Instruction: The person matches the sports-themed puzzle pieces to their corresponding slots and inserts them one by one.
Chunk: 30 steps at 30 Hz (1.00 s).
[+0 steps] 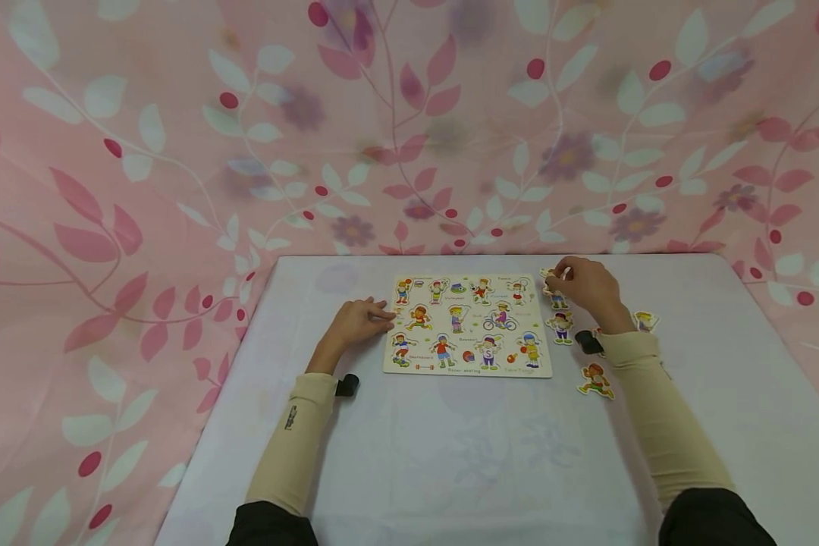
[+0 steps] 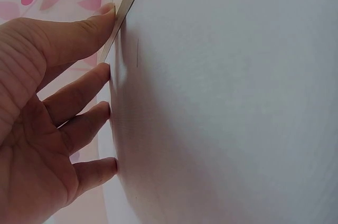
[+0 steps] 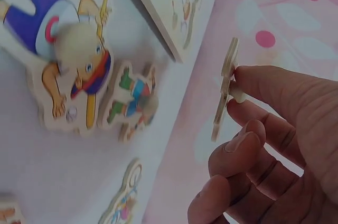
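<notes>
A flat wooden peg-puzzle board [image 1: 399, 368] with printed sporting figures lies on the table. My left hand [image 1: 356, 324] is at its left edge, with the thumb against the board and the other fingertips down on the white cloth. In the right wrist view, my right hand [image 3: 264, 145] pinches a thin wooden puzzle piece [image 3: 225, 87] by its knob, between thumb and index finger. The piece is seen edge-on, its picture hidden. Below that hand lie a baseball figure piece [image 3: 79, 60] and a smaller figure piece [image 3: 137, 102], just right of the board.
A running figure piece [image 1: 595, 381] lies nearer the front, and another piece [image 1: 644, 321] is by the right wrist, partly hidden by the sleeve. A white cloth [image 1: 450, 455] covers the table. Behind it hangs a pink floral curtain [image 1: 409, 136].
</notes>
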Each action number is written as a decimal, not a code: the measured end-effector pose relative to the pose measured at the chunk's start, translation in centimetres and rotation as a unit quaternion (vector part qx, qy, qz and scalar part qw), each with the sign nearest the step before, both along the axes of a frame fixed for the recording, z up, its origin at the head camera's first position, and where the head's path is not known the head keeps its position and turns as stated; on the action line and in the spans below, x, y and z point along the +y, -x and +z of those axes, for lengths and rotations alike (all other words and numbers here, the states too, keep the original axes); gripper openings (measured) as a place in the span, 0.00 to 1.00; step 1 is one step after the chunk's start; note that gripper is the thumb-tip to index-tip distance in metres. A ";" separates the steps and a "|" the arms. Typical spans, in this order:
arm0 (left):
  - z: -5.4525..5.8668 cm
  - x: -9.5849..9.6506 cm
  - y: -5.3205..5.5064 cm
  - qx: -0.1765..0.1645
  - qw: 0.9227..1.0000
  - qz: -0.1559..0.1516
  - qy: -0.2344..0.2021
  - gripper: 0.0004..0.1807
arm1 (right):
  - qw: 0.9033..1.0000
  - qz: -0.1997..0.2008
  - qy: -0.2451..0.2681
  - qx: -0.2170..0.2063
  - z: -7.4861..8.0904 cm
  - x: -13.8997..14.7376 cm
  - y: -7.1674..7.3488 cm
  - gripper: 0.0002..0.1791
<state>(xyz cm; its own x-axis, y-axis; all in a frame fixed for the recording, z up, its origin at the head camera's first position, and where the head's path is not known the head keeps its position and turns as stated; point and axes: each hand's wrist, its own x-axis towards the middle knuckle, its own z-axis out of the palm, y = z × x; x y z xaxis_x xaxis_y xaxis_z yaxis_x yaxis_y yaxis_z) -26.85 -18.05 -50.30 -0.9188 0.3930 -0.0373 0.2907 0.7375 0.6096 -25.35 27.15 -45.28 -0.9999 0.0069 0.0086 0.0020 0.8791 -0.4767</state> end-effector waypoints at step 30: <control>-0.4 0.0 0.1 0.010 1.000 -0.001 0.009 0.14 | 0.996 0.048 -0.042 -0.063 -2.7 -4.1 2.7 0.14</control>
<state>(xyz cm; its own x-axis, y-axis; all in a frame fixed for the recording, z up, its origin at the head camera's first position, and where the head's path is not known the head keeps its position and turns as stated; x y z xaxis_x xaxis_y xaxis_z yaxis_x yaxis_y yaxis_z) -26.98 -18.05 -50.70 -0.9185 0.3946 -0.0252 0.3050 0.7476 0.5900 -28.04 23.02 -47.96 -0.9890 -0.0847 -0.1213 -0.0290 0.9151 -0.4023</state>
